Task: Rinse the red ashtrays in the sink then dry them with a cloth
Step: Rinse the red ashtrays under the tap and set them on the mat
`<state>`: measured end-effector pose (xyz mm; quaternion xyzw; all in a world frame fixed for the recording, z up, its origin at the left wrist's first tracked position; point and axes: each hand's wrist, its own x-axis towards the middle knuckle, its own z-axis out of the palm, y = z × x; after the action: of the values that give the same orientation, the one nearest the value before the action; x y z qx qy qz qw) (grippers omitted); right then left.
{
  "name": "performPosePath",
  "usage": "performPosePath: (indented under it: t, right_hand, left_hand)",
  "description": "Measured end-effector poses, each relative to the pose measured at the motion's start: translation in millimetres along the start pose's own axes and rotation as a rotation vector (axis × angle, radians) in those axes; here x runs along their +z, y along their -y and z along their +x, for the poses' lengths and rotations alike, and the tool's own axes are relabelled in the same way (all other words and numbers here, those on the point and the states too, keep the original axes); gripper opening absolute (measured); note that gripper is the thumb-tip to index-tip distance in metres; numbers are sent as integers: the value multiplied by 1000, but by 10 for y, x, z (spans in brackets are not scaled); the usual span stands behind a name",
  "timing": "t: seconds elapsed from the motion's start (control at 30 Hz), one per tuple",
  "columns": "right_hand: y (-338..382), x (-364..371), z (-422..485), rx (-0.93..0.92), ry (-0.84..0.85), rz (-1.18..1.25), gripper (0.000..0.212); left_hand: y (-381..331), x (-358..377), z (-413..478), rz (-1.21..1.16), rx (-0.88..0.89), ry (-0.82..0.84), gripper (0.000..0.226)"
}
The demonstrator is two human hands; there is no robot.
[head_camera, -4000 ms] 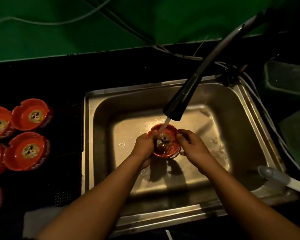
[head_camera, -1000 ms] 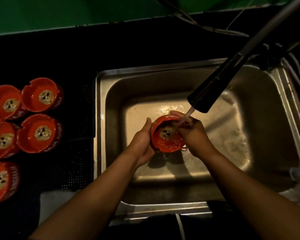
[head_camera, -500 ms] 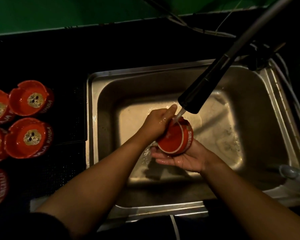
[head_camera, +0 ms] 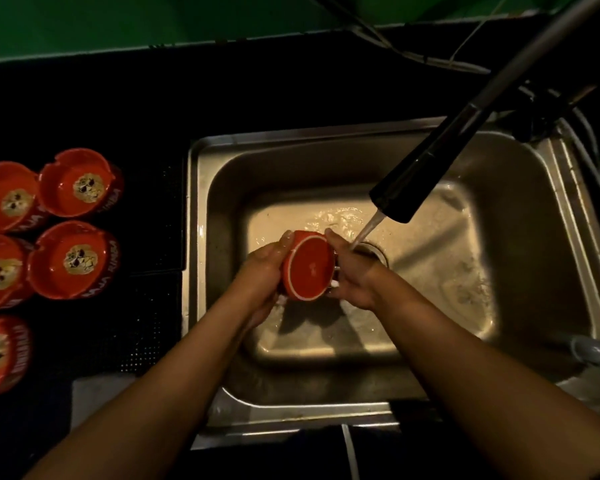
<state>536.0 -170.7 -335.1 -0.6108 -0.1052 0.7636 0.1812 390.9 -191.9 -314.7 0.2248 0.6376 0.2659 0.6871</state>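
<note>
**A:** Head view: where's the red ashtray (head_camera: 309,270)?

**B:** Over the steel sink (head_camera: 201,271), tipped so its base faces us. The left hand (head_camera: 260,268) curls round one side and the right hand (head_camera: 354,282) clasps the other.

**A:** And the water?

**B:** The stream (head_camera: 366,232) from the black spout (head_camera: 416,181) falls just right of it, by the drain (head_camera: 374,254). I'd bring the bowl side under the flow, turn it slowly and grip firmly, since wet rims likely slip. Five other ashtrays (head_camera: 73,259) wait on the counter to the left.

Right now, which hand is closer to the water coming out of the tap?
Right. The right hand is just beside the water stream. The left hand holds the far side of the ashtray, farther away.
</note>
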Motion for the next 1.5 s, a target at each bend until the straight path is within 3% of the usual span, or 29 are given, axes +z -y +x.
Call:
performPosePath:
  t: [0.13,0.23,0.33,0.43,0.53,0.7,0.87,1.1,1.2,1.3,1.37,1.43,1.5]
  right_hand:
    - [16,-303,-24,21,23,146,46]
    - [61,-566,-154,23,122,219,48]
    - [18,-666,-183,-57,169,131,38]
    - [-70,-666,-129,-169,104,150,35]
    - [-95,-536,-80,-224,11,300,28]
    - [-316,-341,-87,-136,99,306,40]
    - [-292,-748,-148,-177,34,238,45]
    - [-261,-625,-42,-204,74,101,41]
    - [-192,-573,-116,-369,-158,-135,30]
    - [-138,-412,-278,-651,-321,-438,29]
    - [-162,-339,-391,-804,-294,-721,39]
    - [-203,-305,-465,-852,-249,-1073,56]
    - [-252,-277,-486,-922,-206,-1272,70]
  left_hand:
    - [-23,182,8,724,529,-28,14]
    - [71,265,90,1220,841,137,31]
    - [99,317,127,1360,946,247,42]
    - [162,237,153,1133,884,116,45]
    - [269,128,184,618,803,-110,13]
    - [404,-18,265,58,97,-214,29]
    - [466,7,289,0,-24,-147,37]
    - [427,219,292,3,-198,9,48]
    - [403,262,290,-131,-353,184,59]
    - [307,317,303,-331,-475,325,79]
    - [206,351,318,-497,-460,341,83]
    - [124,371,336,-584,-409,312,76]
    - [90,355,333,-637,-374,312,64]
